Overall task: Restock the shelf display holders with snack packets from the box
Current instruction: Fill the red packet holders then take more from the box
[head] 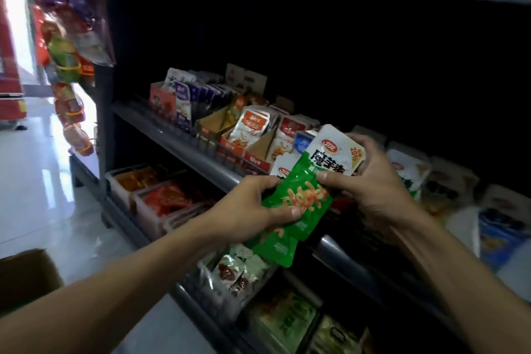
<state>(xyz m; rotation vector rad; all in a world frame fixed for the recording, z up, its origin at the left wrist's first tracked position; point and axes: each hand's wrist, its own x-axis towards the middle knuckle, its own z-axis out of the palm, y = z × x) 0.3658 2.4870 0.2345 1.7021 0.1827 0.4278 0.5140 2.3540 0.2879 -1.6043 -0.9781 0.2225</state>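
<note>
Both hands hold a small stack of green-and-white packets (309, 181) in front of the middle shelf (184, 149), just off its front edge. The left hand (253, 210) grips the lower green ends, thumb on top and fingers curled beneath, while the right hand (370, 181) pinches the upper white ends, thumb pressed on the face of the top packet and fingers wrapped behind. The packets fan out slightly, the lowest one hanging down past the left hand. On the middle shelf, along its front edge, stand cardboard holders (253, 149) with orange-and-white sachets upright inside; further left on the same shelf a holder carries purple packets (184, 100). The shelf below carries clear bins (138, 201) of orange and red packets at its left end, and more green and white packs lie on the lower shelves near the bottom of the view. A cardboard box (28, 276) sits on the floor at the lower left. Strips of snacks (69, 66) hang at the left end of the shelving.
</note>
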